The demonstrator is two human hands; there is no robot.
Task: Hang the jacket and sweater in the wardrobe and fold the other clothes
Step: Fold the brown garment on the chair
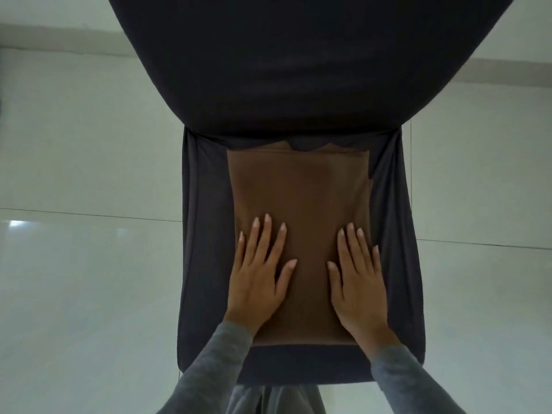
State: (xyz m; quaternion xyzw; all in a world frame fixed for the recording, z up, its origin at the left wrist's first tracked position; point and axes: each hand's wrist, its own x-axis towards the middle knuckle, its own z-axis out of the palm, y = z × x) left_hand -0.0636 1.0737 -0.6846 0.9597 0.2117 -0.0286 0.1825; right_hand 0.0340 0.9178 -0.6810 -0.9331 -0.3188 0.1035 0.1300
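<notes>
Lying folded into a rectangle on the dark-covered chair seat (203,234), a brown garment (298,189) is being pressed flat at its near end by the left hand (260,276) and right hand (358,279), fingers (263,234) straight and spread, gripping nothing. It is being judged soft, light and limp; support under both long edges is being advised.

Domestic room: glossy white floor tiles (74,264), dark fabric-covered chair (203,234)
</notes>
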